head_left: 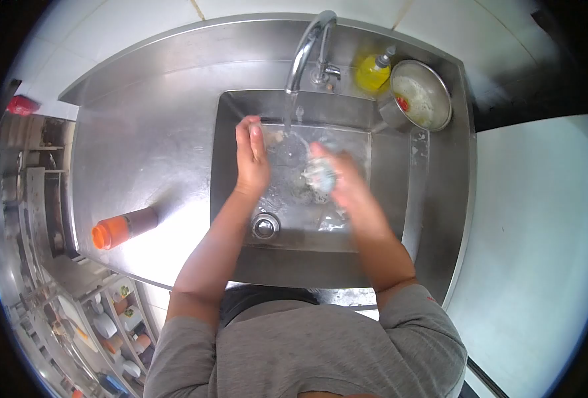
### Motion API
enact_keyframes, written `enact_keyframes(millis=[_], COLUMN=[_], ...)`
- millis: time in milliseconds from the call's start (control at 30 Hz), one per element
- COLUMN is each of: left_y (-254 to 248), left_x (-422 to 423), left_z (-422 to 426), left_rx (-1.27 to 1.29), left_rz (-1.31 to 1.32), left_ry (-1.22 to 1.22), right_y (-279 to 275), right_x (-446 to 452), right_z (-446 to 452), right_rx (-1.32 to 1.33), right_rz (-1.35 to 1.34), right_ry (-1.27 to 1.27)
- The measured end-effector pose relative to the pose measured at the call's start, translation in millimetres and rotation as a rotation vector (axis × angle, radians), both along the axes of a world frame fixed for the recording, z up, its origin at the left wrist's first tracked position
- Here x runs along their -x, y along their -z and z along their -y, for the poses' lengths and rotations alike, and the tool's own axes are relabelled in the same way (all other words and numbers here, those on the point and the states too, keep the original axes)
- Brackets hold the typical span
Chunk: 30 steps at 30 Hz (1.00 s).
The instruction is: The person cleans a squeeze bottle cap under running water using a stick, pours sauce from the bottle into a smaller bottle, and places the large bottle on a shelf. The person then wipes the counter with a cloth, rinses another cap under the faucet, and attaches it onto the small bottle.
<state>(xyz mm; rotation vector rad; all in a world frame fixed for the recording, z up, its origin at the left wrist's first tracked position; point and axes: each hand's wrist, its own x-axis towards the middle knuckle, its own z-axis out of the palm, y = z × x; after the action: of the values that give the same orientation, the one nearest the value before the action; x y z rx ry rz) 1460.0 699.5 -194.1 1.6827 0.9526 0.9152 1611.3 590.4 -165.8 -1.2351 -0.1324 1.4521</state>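
Both hands are over a steel sink basin (pixel 390 166), under a running faucet (pixel 302 56). My left hand (pixel 251 159) is at the basin's left side, fingers pointing up and bent together near the thumb. Something pale shows by its fingertips, too unclear to name. My right hand (pixel 348 179), smeared by motion, is closed around a foamy, whitish-blue scrubber (pixel 320 175). Water (pixel 288 113) falls between the two hands onto the wet basin floor. A round drain strainer (pixel 264 227) lies below my left hand.
On the left counter lies an orange-capped bottle (pixel 125 227). At the back right corner stand a yellow soap pump bottle (pixel 373 71) and a tilted metal bowl (pixel 433 83) with suds and something red inside. Shelves with dishes (pixel 118 325) are at lower left.
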Motion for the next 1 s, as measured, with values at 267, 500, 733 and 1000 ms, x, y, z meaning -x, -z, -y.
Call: enact_keyframes(millis=[267, 500, 733, 1000], left_y=[-7, -7, -8, -14], left_x=[-14, -24, -21, -12], left_z=[-24, -19, -17, -19], left_rx=[0.333, 0.264, 0.013, 0.182], left_rz=[0.224, 0.262, 0.14, 0.218], left_ry=[0.183, 0.182, 0.111, 0.2], right_y=[-20, 5, 7, 16], right_x=[-138, -9, -1, -18], right_z=[-29, -68, -85, -83], right_rx=[-0.003, -0.229, -0.196, -0.241], right_rz=[1.86, 0.669, 0.248, -0.084], right_ry=[0.331, -0.152, -0.086, -0.211])
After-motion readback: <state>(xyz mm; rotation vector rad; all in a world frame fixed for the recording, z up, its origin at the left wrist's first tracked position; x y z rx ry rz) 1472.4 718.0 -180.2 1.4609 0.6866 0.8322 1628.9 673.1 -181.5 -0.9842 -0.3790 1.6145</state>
